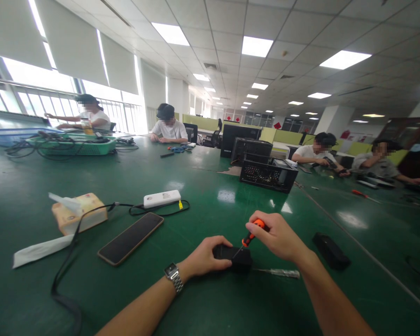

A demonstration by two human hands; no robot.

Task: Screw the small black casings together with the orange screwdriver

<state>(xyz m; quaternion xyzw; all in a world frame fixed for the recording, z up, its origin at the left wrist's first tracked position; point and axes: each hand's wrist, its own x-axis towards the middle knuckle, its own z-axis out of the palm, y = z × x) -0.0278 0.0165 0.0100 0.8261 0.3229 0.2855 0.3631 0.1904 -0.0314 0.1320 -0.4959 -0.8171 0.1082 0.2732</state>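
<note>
A small black box-shaped device (243,259) lies on the green table in front of me. My left hand (210,256) grips its left side, thumb along the near edge and fingers at the far edge. An orange and black screwdriver (245,240) is in my right hand (275,233), held by its handle and slanting down to the left. Its tip meets the top of the device near my left thumb; what it touches there is too small to make out. Just right of the device rests a second screwdriver with a clear handle (283,273).
A black block-like piece (331,250) lies to the right. On the left are a phone (131,239), a white power bank-like box (161,199) with a cable, and a tissue pack (79,212). Open computer cases (269,173) and a green basket (77,145) stand farther back; several people sit around.
</note>
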